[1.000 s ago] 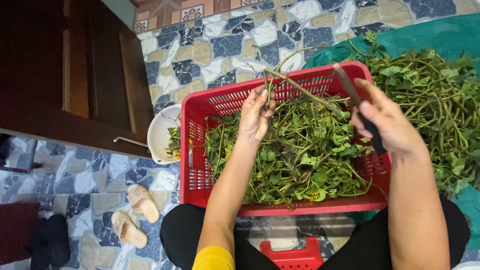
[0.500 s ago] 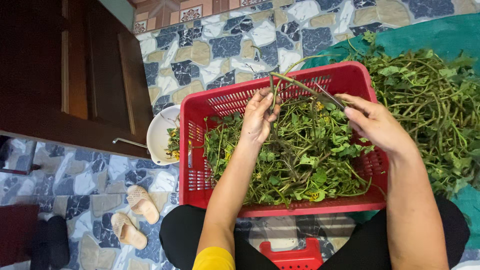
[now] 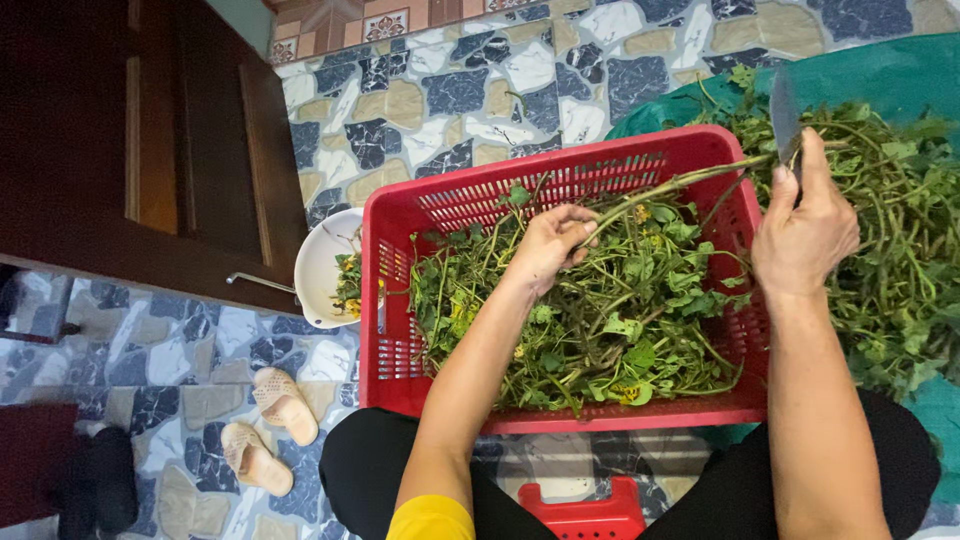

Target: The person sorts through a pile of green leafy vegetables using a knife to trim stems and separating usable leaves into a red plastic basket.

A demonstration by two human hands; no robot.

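A red plastic basket (image 3: 560, 178) stands on the floor in front of me, filled with green leafy stems (image 3: 620, 330). Over its middle my left hand (image 3: 548, 245) pinches one end of a long green stem (image 3: 690, 180) that slants up to the right. My right hand (image 3: 803, 225) is at the basket's right rim, closed on a knife (image 3: 784, 112) whose blade points up beside that stem's far end. My forearms reach in from the bottom of the view.
A big heap of leafy stems (image 3: 890, 250) lies on a green sheet (image 3: 880, 75) at the right. A white bowl (image 3: 322, 262) with a few greens sits left of the basket. A dark wooden door, tan slippers (image 3: 285, 405) and a small red stool (image 3: 590, 515) are nearby.
My right hand has swung out from over the basket to its right rim, raising the knife blade upright. My left hand has stayed over the greens, holding the long stem.
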